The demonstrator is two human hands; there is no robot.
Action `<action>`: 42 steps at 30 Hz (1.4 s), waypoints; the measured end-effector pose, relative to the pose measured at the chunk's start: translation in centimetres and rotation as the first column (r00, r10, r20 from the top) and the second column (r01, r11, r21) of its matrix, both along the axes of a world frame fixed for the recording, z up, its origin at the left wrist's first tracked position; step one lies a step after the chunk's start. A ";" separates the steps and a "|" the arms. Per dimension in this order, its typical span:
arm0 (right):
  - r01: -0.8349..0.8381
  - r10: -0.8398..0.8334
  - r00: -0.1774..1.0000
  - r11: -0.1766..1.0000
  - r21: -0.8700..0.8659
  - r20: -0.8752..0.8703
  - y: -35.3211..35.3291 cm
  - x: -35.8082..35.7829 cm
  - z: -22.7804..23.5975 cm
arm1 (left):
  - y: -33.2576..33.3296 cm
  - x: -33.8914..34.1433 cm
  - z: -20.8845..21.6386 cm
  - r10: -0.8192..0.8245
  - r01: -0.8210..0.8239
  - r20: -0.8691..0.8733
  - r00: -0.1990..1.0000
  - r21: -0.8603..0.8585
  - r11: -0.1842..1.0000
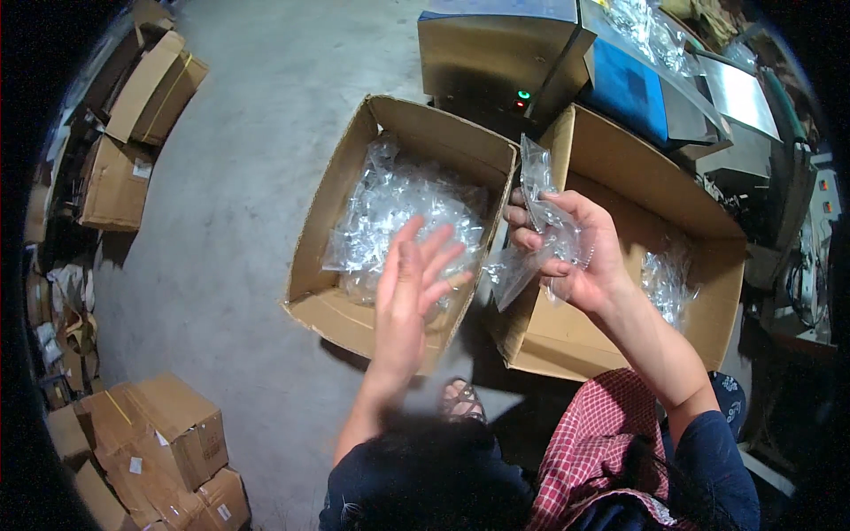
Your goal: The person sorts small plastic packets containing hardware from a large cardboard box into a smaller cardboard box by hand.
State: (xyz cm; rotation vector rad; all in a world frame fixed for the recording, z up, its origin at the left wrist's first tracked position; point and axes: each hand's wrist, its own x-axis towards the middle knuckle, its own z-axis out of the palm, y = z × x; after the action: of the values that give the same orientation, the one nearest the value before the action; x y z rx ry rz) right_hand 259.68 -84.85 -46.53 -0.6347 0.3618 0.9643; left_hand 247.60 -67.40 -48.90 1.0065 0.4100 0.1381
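My left hand [409,288] reaches over the near side of the left cardboard box [336,320], fingers spread and slightly blurred, with nothing visible in it. Inside that box lies a heap of small clear plastic bags [381,199]; what is in them is too small to make out. My right hand [591,252] is closed on one or more crumpled clear plastic bags [537,173], held up over the edge between the two boxes. Below my right forearm, the right cardboard box [567,350] holds a smaller pile of clear bags [668,288].
A metal machine [496,57] with green and red lights stands beyond the boxes, and its blue panel [627,88] rises behind the right box. Closed cartons [168,429] are stacked at lower left, with more cartons [115,181] at upper left. Grey floor [248,177] lies between.
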 end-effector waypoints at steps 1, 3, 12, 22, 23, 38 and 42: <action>-0.020 0.018 1.000 0.996 0.091 0.018 0.0 0.2 -0.6 | -0.1 -0.1 -0.4 -0.069 0.069 -0.007 0.998 -0.001 0.998; -0.079 0.078 0.997 0.980 0.182 0.013 0.4 0.2 -0.6 | 0.2 -0.3 -0.7 -0.215 0.215 -0.010 0.976 0.078 0.973; -0.031 0.030 0.993 1.000 0.005 0.110 0.2 1.0 -0.2 | 1.3 -0.7 0.5 0.025 -0.034 0.035 0.999 0.300 0.953; -0.171 0.167 0.965 0.985 0.003 0.202 2.0 -0.7 0.7 | 1.5 -0.5 0.6 -0.284 0.286 -0.034 0.958 0.077 0.955; -0.177 0.172 0.961 0.984 0.007 0.218 2.0 -0.4 0.6 | 1.5 -0.4 0.8 -0.256 0.260 -0.052 0.965 0.119 0.958; -0.388 0.419 0.854 0.908 -0.160 0.308 2.9 -1.5 0.9 | 3.5 0.0 1.2 0.042 -0.033 -0.004 0.999 0.539 0.842; -0.391 0.457 0.828 0.886 -0.251 0.323 2.3 -0.7 0.9 | 4.3 -0.5 0.8 0.178 -0.170 0.053 0.983 0.647 0.743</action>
State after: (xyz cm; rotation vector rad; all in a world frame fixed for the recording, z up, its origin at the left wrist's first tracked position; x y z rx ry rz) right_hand 258.96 -82.54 -45.65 -1.0742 -0.0477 1.2153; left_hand 247.10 -63.09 -48.11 1.6624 0.4804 0.4710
